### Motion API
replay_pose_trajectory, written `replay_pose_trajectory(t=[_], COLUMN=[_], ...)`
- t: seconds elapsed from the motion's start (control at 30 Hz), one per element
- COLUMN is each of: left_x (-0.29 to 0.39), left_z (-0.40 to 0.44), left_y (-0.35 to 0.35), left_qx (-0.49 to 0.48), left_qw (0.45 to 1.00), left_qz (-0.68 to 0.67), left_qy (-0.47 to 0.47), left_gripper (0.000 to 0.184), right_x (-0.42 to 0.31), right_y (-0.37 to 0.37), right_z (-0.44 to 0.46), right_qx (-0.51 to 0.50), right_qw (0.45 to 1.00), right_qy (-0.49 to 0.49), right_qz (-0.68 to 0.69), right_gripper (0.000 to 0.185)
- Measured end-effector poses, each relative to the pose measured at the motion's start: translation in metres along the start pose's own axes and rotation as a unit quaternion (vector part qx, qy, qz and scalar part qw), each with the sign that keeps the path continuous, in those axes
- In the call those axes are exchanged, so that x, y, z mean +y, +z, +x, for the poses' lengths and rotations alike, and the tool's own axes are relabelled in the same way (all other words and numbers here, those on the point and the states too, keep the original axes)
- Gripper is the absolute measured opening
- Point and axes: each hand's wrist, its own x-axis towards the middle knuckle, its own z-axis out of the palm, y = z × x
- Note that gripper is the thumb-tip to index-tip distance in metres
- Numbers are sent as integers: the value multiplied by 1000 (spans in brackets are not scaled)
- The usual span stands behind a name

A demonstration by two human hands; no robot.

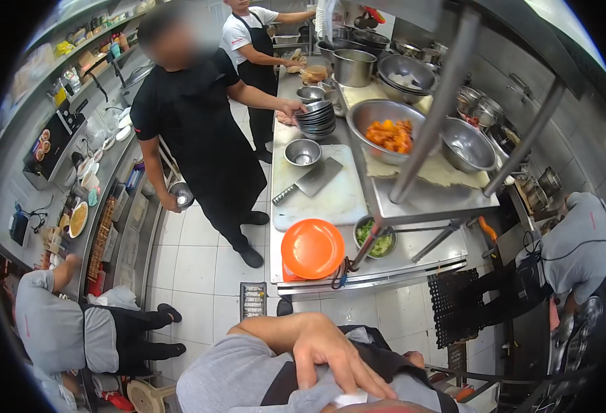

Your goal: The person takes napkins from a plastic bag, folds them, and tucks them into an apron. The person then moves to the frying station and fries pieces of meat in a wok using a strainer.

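My left hand point(332, 352) lies across my chest, back of the hand up, over my grey shirt point(227, 375) and dark apron strap. Its fingers are stretched and apart, touching the cloth, with a small white patch point(351, 398) beneath them. A bit of skin at my right side point(414, 358) may be my right hand; its fingers are hidden. Nearest in front, an orange plate point(312, 248) rests at the counter's near edge. Beyond it a cleaver point(308, 182) lies on a white cutting board point(344, 199), with a metal bowl point(303, 153) behind. A bowl of chopped greens point(376, 237) sits to the right.
A co-worker in black point(196, 131) stands left of the counter, one hand at stacked bowls point(315, 120). Another person point(251, 41) works behind. People in grey are at the left point(48, 323) and right point(578, 241). A shelf holds a bowl of orange food point(389, 136).
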Motion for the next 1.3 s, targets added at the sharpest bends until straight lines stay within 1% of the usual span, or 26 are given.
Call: replay_pose_trajectory(t=[0.03, 0.13, 0.17, 0.27, 0.3, 0.33, 0.4, 0.43, 0.47, 0.53, 0.6, 0.67, 0.7, 0.73, 0.77, 0.83, 0.87, 0.93, 0.97, 1.0, 1.07, 1.1, 1.2, 1.23, 1.27, 1.3], left_x=[-4, -33, -39, -52, -54, -58, -68, -76, -81, -98, -115, -133, -144, -154, -160, -169, -178, -192, -199, -203, -208, -211, -232, -241, -251, -274], left_z=[11, 32, 41, 64, 72, 78, 85, 84, 80, 76, 73, 65, 59, 57, 58, 59, 64, 68, 72, 76, 89, 94, 100, 102, 104, 92], left_y=[6, 8, 8, -1, -2, -7, -19, -23, -24, -34, -44, -57, -62, -72, -80, -95, -104, -123, -131, -138, -152, -156, -168, -172, -175, -179], left_qx=[-112, -120, -108, -123, -96, -95, -83, -35, 42, 143, 190, 170, 147, 120, 80, 82, 53, 79, 72, 60, 0, -7, -45, -35, -14, 7], left_qw=[994, 992, 993, 990, 993, 993, 992, 995, 985, 957, 929, 906, 904, 903, 914, 904, 908, 902, 896, 896, 888, 887, 874, 874, 849, 865], left_qz=[6, -35, -39, -48, -56, -56, -91, -76, -91, -52, 44, 98, 112, 134, 110, 90, 78, 103, 131, 125, 222, 186, 168, 175, 171, 220], left_qy=[13, 35, 38, 40, 41, 39, -26, -55, -137, -248, -314, -375, -386, -390, -383, -410, -409, -412, -418, -422, -403, -422, -454, -451, -500, -451], left_gripper=[65, 63, 57, 52, 46, 46, 42, 38, 36, 33, 32, 33, 34, 34, 34, 36, 36, 38, 39, 39, 41, 42, 43, 42, 43, 42], right_x=[4, 31, 34, 30, 37, 47, 64, 71, 75, 84, 92, 103, 80, 64, 74, 93, 103, 117, 116, 115, 117, 120, 117, 115, 122, 128], right_y=[-10, -23, -28, -48, -42, -32, -13, -8, -1, 11, 28, 42, 20, -16, -9, -8, -9, -16, -29, -38, -48, -52, -58, -62, -59, -52], right_z=[-10, -17, -21, -31, -30, -29, -24, -22, -19, -16, -18, -25, -33, -34, -33, -20, -14, -1, 0, 1, 6, 8, 10, 9, 11, 14], right_qx=[8, 28, 26, 39, 48, 46, 66, 68, 61, 41, 24, 12, 18, -52, 15, 39, 60, 107, 123, 139, 144, 145, 124, 119, 100, 96], right_qw=[1000, 1000, 1000, 994, 993, 993, 994, 994, 995, 996, 997, 998, 999, 986, 989, 984, 977, 967, 962, 956, 948, 943, 941, 937, 939, 950], right_qy=[-12, 7, 6, 64, 59, 58, 1, -10, -20, -23, -24, -20, -13, 122, 114, 138, 159, 184, 191, 194, 216, 231, 252, 255, 256, 230], right_qz=[3, -2, 0, 86, 94, 96, 87, 85, 81, 71, 64, 58, 48, 104, 88, 107, 126, 138, 155, 170, 184, 190, 190, 207, 206, 187], right_gripper=[29, 29, 29, 28, 28, 28, 28, 29, 29, 30, 30, 31, 31, 32, 33, 33, 30, 27, 27, 26, 25, 25, 25, 26, 26, 26])
